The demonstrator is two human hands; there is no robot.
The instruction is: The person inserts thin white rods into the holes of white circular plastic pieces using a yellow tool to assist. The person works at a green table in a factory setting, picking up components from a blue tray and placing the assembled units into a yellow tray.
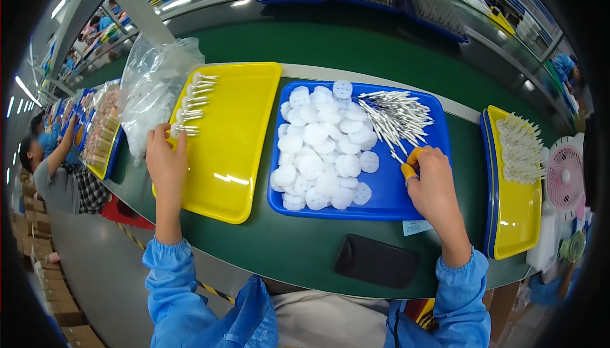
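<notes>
On the left, my left hand [166, 160] is at the edge of a yellow tray [232, 138], thumb and forefinger closed around the nearest white disc with a stick. Further white discs with sticks [194, 101] lie in a row up that edge, sticks pointing right. My right hand [433, 184], with yellow covers on its fingertips, pinches the end of a thin white stick [399, 157] over a blue tray [387, 205]. White round discs with small holes [318, 138] are heaped in this tray's left half. Beside them lies a pile of white sticks [401, 116].
A black phone-like slab [376, 261] lies near the table edge, below a small pale label [417, 227]. Stacked trays of sticks [518, 202] and a pink fan [565, 169] stand right. A clear plastic bag [155, 87] sits far left. A co-worker [60, 170] sits beyond it.
</notes>
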